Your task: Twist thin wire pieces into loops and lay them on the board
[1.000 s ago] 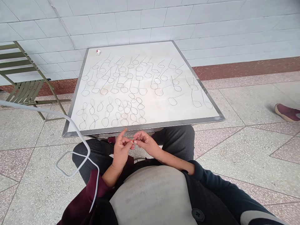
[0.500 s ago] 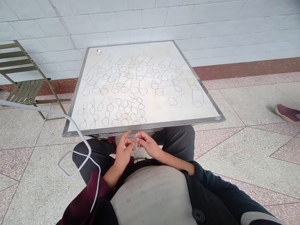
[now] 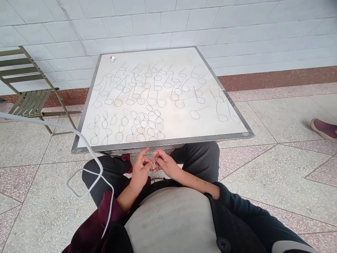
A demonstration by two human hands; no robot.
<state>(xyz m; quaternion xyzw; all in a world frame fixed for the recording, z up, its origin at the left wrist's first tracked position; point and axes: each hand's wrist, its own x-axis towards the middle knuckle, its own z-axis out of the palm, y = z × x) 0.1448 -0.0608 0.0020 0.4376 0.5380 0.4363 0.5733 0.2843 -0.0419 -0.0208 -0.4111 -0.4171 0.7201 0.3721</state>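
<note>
My left hand (image 3: 141,169) and my right hand (image 3: 166,164) meet in front of the table's near edge, above my lap. Thumb and forefinger are pinched together on each, and the fingertips almost touch. Whatever they hold is too fine to make out. On the white tabletop (image 3: 179,123) lie many thin dark wire pieces. Those farther back are single loops with a straight tail, such as a tailed loop (image 3: 195,115). Closer to me on the left are wires bent into double loops, such as a figure-eight wire (image 3: 105,120).
A small white and red object (image 3: 112,59) stands at the table's far left corner. A folding chair (image 3: 34,95) is on the left. A white cable (image 3: 98,165) loops over my left side. Another person's shoe (image 3: 323,128) shows at the right, and a tiled wall (image 3: 158,23) rises behind.
The whole view has shifted slightly. My hands stay pinched close together, with only a small movement of the fingers. The wires on the table lie as before.
</note>
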